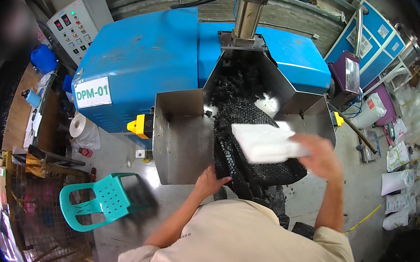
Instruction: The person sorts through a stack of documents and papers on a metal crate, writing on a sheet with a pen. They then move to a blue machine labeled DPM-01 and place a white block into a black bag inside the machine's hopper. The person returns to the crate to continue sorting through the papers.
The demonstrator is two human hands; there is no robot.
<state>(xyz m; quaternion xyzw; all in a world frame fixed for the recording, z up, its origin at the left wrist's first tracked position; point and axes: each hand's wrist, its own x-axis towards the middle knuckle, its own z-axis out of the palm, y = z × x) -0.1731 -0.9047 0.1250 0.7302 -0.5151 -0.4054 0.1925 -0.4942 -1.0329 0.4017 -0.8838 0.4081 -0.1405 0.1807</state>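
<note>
A steel hopper (184, 151) with flared side walls stands in front of me. Dark crumbly material (236, 85) lies toward its back, and a black textured sheet (230, 154) stretches from there down to its front edge. My left hand (208, 183) is closed on the sheet's near left edge, thumb pointing right; its fingertips are partly hidden. Over the sheet, my right hand (320, 156) grips a white flat, blocky thing (262, 142) by its right end. Motion smears that piece, so I cannot make out its exact kind.
A large blue machine (146, 56) rises behind the hopper, with a metal cylinder (249, 14) on top. To the left are a green plastic chair (97, 201), a control cabinet (74, 30) and a cluttered bench (21, 110). White bags (397, 183) line the right side.
</note>
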